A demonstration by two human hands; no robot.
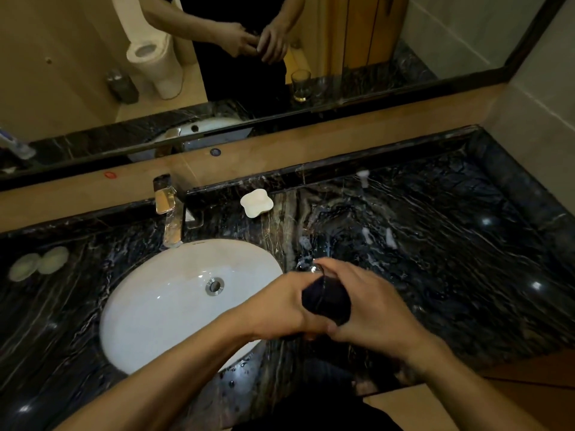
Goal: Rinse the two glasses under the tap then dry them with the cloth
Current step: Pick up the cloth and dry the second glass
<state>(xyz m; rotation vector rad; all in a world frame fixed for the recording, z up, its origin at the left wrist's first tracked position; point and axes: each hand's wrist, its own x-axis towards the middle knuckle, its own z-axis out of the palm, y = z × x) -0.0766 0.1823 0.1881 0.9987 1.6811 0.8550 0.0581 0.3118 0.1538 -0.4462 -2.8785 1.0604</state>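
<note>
I hold a clear glass [316,269] between both hands, above the dark marble counter [466,244] just right of the sink. A dark cloth [326,301] is bunched around and into the glass and hides most of it. My left hand [280,306] grips it from the left, and my right hand [373,306] is wrapped over the cloth from the right. A second clear glass [314,247] seems to stand on the counter just behind my hands, faint against the marble. Its reflection [301,85] shows in the mirror. The tap [169,213] stands behind the basin with no water running.
A white oval basin [174,306] is set in the counter on the left. A white soap dish [256,203] sits behind it, and two pale round soaps [39,264] lie at the far left. The counter is wet with droplets. A wall mirror [435,35] runs along the back.
</note>
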